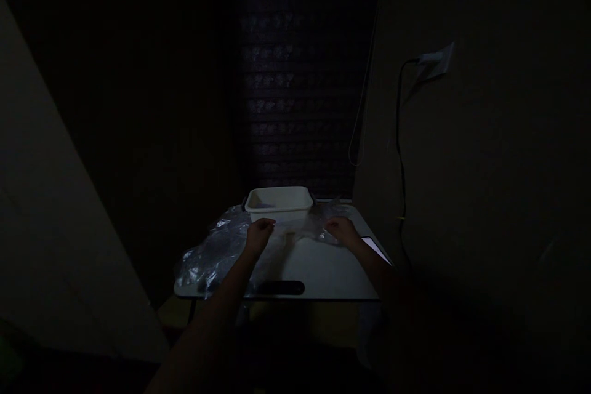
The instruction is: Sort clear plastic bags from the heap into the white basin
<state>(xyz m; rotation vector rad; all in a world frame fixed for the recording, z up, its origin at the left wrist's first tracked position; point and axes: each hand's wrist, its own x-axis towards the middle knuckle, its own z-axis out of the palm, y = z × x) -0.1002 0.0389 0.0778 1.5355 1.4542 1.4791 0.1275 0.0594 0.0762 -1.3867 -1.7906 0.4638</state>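
In the dim head view, my left hand (261, 234) is closed in a pinch in front of the white bin (279, 215). My right hand (341, 229), also closed, is to the right of the bin. A thin clear plastic bag (307, 228) stretches between them, with an edge gripped by each hand. More crumpled clear plastic bags (215, 252) are heaped on the left side of the white table (323, 271), beside my left forearm. The bin stands upright at the far edge; something inside it is too dark to make out.
A phone with a lit screen (375, 250) lies at the table's right edge, near my right forearm. The table has a dark handle slot (281, 287) at its front. Behind is a dark blind (295, 104); a black cable (401, 154) hangs from a wall socket (436, 63).
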